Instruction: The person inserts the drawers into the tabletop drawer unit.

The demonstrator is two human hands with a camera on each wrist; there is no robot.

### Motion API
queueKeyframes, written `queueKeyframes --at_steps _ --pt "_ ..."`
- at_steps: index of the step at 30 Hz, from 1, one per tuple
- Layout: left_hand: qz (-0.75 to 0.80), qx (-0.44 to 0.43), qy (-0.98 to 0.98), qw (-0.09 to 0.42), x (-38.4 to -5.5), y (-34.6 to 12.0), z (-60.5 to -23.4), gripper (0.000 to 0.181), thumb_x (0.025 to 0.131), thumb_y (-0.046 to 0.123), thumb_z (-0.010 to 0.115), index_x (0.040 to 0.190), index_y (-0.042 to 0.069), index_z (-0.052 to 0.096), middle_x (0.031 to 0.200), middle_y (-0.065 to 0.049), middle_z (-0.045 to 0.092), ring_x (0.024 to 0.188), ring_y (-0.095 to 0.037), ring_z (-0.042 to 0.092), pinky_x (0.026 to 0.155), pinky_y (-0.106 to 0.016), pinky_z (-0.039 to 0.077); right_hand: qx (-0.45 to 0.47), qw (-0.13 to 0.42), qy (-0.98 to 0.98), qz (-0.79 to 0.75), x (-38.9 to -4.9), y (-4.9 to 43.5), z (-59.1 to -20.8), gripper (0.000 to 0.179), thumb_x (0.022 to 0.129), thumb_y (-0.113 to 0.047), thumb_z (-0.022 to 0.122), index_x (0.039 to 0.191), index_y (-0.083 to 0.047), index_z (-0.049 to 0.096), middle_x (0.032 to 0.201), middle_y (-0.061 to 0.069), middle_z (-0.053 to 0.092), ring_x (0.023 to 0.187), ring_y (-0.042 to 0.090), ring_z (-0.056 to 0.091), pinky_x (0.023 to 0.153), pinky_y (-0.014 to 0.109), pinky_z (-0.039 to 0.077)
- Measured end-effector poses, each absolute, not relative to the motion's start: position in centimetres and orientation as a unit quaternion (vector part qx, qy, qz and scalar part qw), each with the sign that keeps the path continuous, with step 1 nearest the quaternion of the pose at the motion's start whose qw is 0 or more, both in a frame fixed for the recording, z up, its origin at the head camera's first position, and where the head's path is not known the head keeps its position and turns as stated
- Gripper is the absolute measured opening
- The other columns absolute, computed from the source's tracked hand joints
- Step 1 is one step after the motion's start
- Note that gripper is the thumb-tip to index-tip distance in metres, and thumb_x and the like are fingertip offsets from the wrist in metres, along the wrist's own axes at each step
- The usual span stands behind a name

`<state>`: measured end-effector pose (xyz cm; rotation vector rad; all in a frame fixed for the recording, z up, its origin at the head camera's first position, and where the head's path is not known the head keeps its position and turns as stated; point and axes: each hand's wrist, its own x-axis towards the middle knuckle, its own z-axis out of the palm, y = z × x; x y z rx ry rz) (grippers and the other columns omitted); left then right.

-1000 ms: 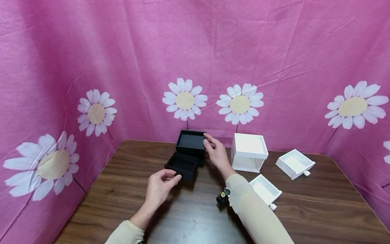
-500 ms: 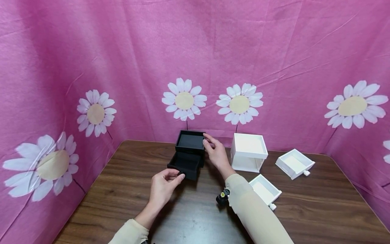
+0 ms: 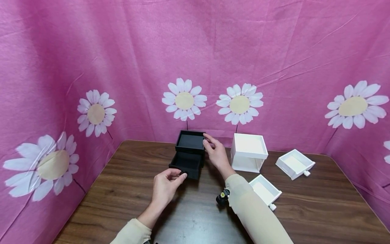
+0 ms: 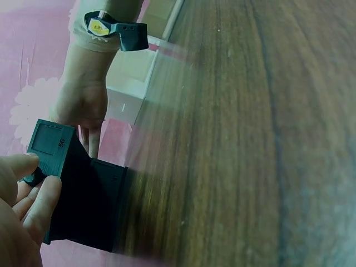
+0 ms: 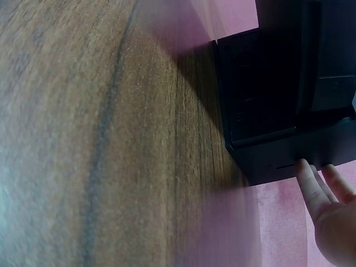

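Note:
A small black cabinet (image 3: 190, 144) with a rimmed top stands at the back of the table. Its black drawer (image 3: 186, 161) sticks out of the front, in the upper part of the frame. With thumb and fingers, my left hand (image 3: 166, 186) pinches the round knob (image 4: 34, 178) on the drawer front. My right hand (image 3: 217, 156) steadies the cabinet's right side; in the right wrist view its straight fingertips (image 5: 303, 167) press against the side wall (image 5: 272, 158). Below the drawer, the lower opening (image 5: 253, 105) of the cabinet shows dark.
Right of the black cabinet stands a white cabinet (image 3: 250, 145) with an open front. Two white drawers lie on the wooden table (image 3: 195, 217): one drawer (image 3: 265, 189) near my right sleeve, another drawer (image 3: 295, 163) farther right. A pink daisy cloth (image 3: 213, 61) hangs behind the table.
My left hand has moved the black drawer slightly right and straightened it in line with the cabinet. The right hand has stayed at the cabinet's side.

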<state>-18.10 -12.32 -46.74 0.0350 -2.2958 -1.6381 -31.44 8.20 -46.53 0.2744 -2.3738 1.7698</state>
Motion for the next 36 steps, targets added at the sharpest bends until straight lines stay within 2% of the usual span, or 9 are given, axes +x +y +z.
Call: queueKeyframes --at_steps 12,25,36 --pt "-0.548 0.005 -0.82 0.165 -18.35 -11.68 -46.78 0.015 0.085 0.014 0.092 0.092 0.004 0.082 0.083 -0.008 0.082 0.072 -0.008 0.075 0.066 -0.018 0.059 0.092 0.091 -0.796 0.591 -31.42 8.19 -46.53 0.04 0.112 -0.024 0.06 0.151 -0.014 0.064 0.139 0.02 0.069 0.119 0.036 0.073 0.1 0.05 0.064" --pt "-0.525 -0.013 -0.828 0.194 -18.48 -11.39 -46.8 0.015 0.085 0.014 0.092 0.091 0.005 0.083 0.08 -0.006 0.081 0.07 -0.007 0.073 0.065 -0.019 0.059 0.091 0.089 -0.798 0.589 -31.31 8.17 -46.49 0.041 0.112 -0.025 0.06 0.152 -0.014 0.064 0.14 0.02 0.069 0.12 0.036 0.072 0.101 0.05 0.064" --pt "-0.517 -0.017 -0.833 0.197 -18.83 -11.32 -46.98 0.014 0.085 0.013 0.092 0.09 0.005 0.083 0.079 -0.005 0.081 0.07 -0.01 0.074 0.064 -0.019 0.058 0.092 0.092 -0.8 0.586 -31.35 8.27 -46.49 0.042 0.112 -0.024 0.061 0.152 -0.013 0.063 0.139 0.02 0.068 0.119 0.036 0.073 0.1 0.048 0.064"
